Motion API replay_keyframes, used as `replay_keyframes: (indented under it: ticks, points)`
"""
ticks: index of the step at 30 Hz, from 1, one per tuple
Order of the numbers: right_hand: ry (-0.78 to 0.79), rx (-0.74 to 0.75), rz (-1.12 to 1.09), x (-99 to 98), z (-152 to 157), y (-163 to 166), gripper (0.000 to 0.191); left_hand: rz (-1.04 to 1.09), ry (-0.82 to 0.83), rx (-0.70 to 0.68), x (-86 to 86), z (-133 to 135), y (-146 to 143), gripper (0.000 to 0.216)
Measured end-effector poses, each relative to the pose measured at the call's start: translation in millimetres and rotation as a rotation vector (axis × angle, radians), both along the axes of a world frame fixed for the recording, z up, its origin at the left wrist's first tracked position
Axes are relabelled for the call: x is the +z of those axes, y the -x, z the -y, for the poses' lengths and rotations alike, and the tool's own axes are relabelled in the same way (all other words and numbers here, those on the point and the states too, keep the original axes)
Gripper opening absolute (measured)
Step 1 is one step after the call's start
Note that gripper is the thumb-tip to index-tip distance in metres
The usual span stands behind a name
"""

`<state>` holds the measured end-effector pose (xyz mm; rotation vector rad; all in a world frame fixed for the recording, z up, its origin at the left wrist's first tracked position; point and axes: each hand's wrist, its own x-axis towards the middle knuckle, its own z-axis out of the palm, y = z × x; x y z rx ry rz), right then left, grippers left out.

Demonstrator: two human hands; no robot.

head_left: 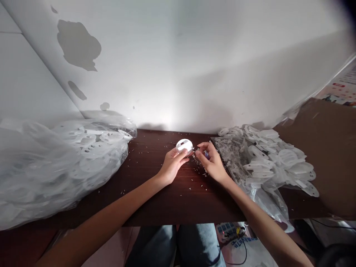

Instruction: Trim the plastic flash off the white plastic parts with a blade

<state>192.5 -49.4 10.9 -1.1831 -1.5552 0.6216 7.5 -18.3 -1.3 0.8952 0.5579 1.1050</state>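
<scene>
A white round plastic piece point(184, 145) with a dark slot is tilted up above the table. My left hand point(174, 163) is closed on its lower edge, the thumb lying on its face. Close to its right side, the fingers of my right hand point(211, 159) are curled around a small thin tool point(206, 155) with a purple-blue part showing in the palm. A thin tip points from these fingers at the piece's edge; whether it touches cannot be made out. Tiny white plastic scraps point(205, 174) lie scattered beneath both hands.
On the left, a large clear bag point(69, 174) bulges with similar white pieces. A heap of white pieces point(267, 159) lies on plastic at the right, beside a brown cardboard sheet point(328, 155). A white wall point(167, 66) rises behind the dark table point(155, 200).
</scene>
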Motion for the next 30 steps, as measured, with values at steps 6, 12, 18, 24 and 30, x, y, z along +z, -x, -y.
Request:
replay_keyframes:
  ticks: [6, 12, 18, 24, 30]
  points:
    - [-0.151, -0.043, 0.344, 6.7, -0.6, -11.4, 0.024, -0.143, 0.015, 0.149, -2.7, -4.5, 4.6, 0.042]
    - [-0.186, 0.045, 0.56, 3.3, 2.1, -3.0, 0.027, -0.315, -0.172, 0.265, -6.2, -5.1, 5.4, 0.039]
    - [-0.161, 0.025, 0.641, -1.2, 4.3, 0.9, 0.033, -0.318, -0.294, 0.282, -7.7, -2.5, 5.0, 0.031]
    - [-0.155, -0.021, 0.631, -3.3, 6.0, 3.3, 0.029, -0.359, -0.303, 0.296, -6.2, -0.6, 5.7, 0.034]
    - [-0.175, -0.072, 0.656, -3.6, 8.9, 5.9, 0.025, -0.329, -0.283, 0.286, -11.0, -4.9, 3.3, 0.043]
